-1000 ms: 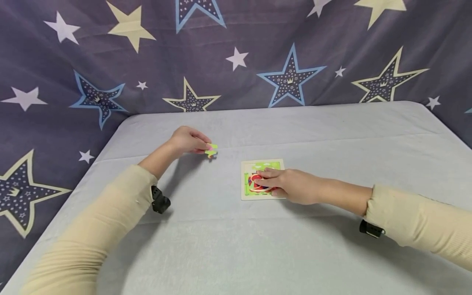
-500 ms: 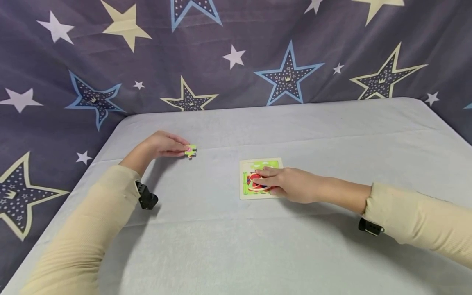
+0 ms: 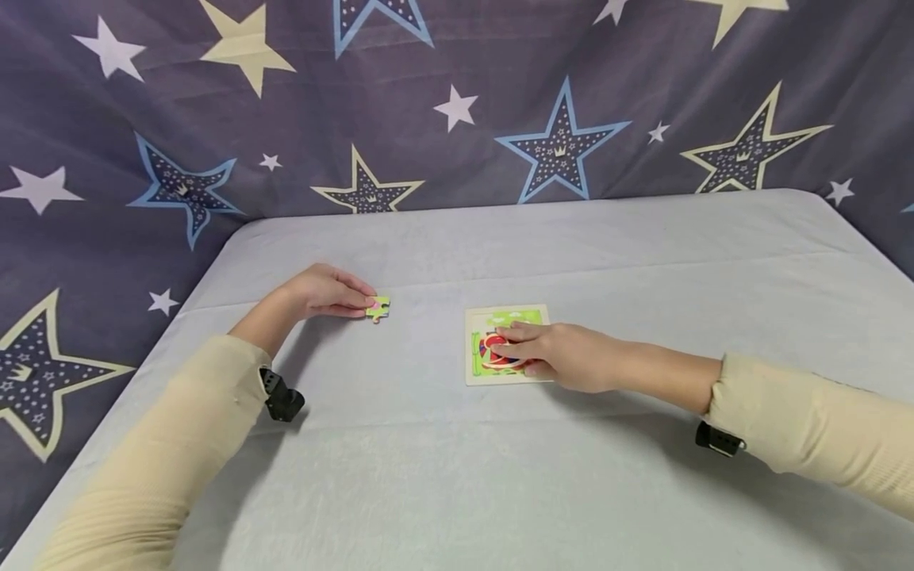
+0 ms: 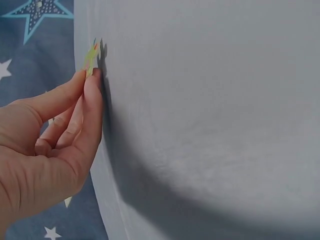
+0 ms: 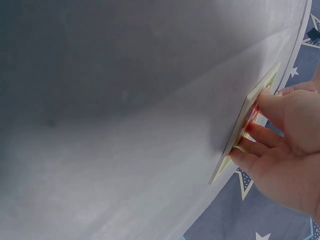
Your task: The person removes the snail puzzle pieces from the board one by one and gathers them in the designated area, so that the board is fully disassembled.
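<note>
A small green jigsaw piece with a pink patch is pinched between the thumb and fingers of my left hand, left of the middle of the table. In the left wrist view the piece shows nearly edge-on, just off the cloth. My right hand rests with extended fingers on a square puzzle board that has a pale frame and a red and green picture. The fingers hide part of that picture. From the right wrist, the board appears side-on, fingertips touching its face.
A light grey cloth covers the table. Behind it and at the left hangs a dark curtain printed with stars. Black wrist cameras sit at both beige sleeves.
My left hand has moved left with the jigsaw piece, then slightly down toward me, and the piece has turned to show more of its face. The right hand stays on the board.
</note>
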`<state>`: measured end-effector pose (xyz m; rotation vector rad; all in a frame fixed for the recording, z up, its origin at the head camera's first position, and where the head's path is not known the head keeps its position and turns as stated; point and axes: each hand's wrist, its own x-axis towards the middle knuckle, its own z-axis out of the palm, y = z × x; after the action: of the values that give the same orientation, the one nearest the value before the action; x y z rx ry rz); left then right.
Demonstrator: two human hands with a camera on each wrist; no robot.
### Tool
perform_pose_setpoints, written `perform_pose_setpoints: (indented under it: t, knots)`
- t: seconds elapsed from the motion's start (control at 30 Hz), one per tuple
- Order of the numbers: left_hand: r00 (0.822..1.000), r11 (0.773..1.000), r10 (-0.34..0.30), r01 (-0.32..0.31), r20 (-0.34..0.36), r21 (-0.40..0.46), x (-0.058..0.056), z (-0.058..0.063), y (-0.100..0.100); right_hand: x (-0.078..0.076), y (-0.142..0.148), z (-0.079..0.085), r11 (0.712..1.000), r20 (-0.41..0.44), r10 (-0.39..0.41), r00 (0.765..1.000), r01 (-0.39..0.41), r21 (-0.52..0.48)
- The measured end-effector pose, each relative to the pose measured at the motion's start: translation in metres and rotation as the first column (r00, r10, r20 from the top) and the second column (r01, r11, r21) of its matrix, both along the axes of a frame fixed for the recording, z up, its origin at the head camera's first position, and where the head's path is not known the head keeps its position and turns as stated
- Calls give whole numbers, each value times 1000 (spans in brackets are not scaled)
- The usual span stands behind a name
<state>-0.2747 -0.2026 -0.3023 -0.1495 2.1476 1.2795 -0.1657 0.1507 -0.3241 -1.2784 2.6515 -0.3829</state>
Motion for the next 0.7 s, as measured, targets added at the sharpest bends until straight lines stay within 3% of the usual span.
perform_pose_setpoints:
  t: [0.4, 0.7]
  knots:
    - [999, 1000, 10, -11, -47, -27, 5, -1, -4, 0, 0, -2, 1000, 1, -3, 1000, 3, -1]
    - [999, 1000, 8, -9, -32, -26, 6, 1, -17, 0, 0, -2, 1000, 17, -11, 1000, 11, -5]
